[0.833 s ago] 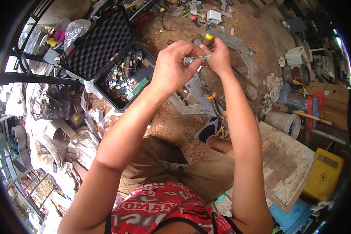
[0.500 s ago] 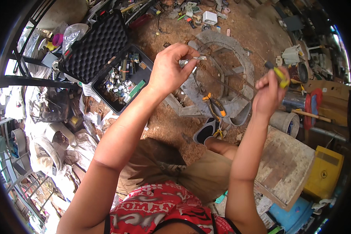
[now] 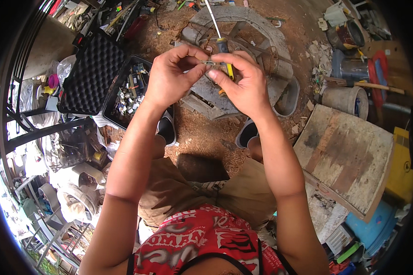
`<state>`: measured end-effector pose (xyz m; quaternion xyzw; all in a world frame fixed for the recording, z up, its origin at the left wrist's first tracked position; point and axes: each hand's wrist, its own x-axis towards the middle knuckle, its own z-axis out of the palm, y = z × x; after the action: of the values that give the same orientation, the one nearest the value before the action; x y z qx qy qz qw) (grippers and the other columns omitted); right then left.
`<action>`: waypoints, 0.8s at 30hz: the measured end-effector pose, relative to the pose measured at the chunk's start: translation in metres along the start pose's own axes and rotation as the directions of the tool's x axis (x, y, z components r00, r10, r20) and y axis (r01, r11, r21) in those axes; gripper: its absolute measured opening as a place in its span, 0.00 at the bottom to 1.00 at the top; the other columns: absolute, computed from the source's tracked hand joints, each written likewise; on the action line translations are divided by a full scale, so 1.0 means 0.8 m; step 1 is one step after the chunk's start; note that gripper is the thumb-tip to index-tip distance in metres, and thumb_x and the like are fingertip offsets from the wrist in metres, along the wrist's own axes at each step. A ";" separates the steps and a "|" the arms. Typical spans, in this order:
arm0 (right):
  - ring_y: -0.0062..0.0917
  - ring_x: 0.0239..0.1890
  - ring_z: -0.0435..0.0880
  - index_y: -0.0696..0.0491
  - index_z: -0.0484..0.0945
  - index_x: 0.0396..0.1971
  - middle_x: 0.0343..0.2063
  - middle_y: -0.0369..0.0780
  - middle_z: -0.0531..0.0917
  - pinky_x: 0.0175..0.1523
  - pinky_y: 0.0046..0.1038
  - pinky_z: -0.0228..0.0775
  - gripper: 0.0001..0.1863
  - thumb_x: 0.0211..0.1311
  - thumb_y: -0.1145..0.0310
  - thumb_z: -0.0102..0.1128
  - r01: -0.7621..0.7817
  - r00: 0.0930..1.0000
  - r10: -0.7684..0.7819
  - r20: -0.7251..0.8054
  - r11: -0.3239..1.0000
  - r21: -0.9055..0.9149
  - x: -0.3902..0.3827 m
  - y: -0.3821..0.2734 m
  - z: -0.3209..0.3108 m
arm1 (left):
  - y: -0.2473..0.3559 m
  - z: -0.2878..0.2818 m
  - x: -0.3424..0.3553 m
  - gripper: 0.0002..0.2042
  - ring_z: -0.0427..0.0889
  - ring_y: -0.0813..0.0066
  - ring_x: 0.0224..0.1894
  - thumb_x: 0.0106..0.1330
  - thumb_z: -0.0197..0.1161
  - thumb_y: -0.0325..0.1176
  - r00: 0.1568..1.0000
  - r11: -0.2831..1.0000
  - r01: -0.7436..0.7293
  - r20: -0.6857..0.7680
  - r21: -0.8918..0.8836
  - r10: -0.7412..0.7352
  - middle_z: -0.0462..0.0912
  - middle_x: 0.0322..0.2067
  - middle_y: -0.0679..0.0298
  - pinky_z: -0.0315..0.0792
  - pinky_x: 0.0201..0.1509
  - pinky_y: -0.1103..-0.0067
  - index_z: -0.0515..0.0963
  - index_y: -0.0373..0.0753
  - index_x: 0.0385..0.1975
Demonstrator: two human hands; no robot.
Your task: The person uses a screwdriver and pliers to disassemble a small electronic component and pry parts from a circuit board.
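Note:
Between the fingertips of my left hand [image 3: 172, 78] is a small, flat metallic piece [image 3: 207, 62], too small to name exactly. My right hand [image 3: 245, 82] is closed around a screwdriver [image 3: 223, 46] with a yellow and black handle. The screwdriver's shaft points up and away from me. The right thumb and forefinger also meet at the small piece, so both hands touch or nearly touch there. Fingers cover part of the piece and of the handle.
Below the hands lies a grey ring-shaped frame [image 3: 280, 48] on the brown ground. An open black case [image 3: 94, 73] with foam lid and small electronic parts stands at left. At right are a worn wooden board [image 3: 344, 156], a bucket [image 3: 348, 101] and a yellow box [image 3: 401, 167].
My right hand has come in from the right with the screwdriver and joined the left hand at the small piece. The pliers on the ring are now mostly hidden. The view has shifted.

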<state>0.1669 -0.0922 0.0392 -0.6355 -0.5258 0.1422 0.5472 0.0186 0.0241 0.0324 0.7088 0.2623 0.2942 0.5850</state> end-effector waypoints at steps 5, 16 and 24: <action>0.29 0.31 0.82 0.52 0.85 0.35 0.30 0.38 0.82 0.36 0.27 0.73 0.09 0.53 0.73 0.71 0.140 0.962 -0.151 -0.228 0.988 -0.067 0.007 0.003 0.005 | 0.011 0.024 0.002 0.21 0.82 0.76 0.47 0.62 0.67 0.22 0.995 0.790 0.099 0.040 -0.605 -0.094 0.82 0.48 0.60 0.77 0.53 0.79 0.72 0.32 0.55; 0.26 0.34 0.81 0.50 0.88 0.36 0.34 0.38 0.80 0.36 0.25 0.74 0.13 0.47 0.76 0.74 0.157 0.939 -0.210 -0.273 0.967 -0.201 0.002 -0.001 0.019 | 0.019 0.055 -0.018 0.25 0.78 0.70 0.55 0.77 0.42 0.50 0.916 0.374 0.330 0.198 -0.867 -0.350 0.80 0.50 0.61 0.70 0.62 0.70 0.65 0.38 0.62; 0.30 0.32 0.82 0.47 0.87 0.35 0.35 0.38 0.80 0.35 0.29 0.76 0.10 0.51 0.74 0.71 0.175 0.939 -0.227 -0.260 0.962 -0.208 0.003 -0.007 0.022 | 0.011 0.039 -0.017 0.22 0.79 0.71 0.54 0.76 0.47 0.48 0.909 0.294 0.351 0.249 -0.889 -0.334 0.81 0.49 0.61 0.73 0.61 0.71 0.70 0.37 0.58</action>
<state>0.1515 -0.0810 0.0386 -0.6393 -0.5159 -0.0548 0.5676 0.0319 -0.0080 0.0347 0.1922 0.1942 0.2519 0.9284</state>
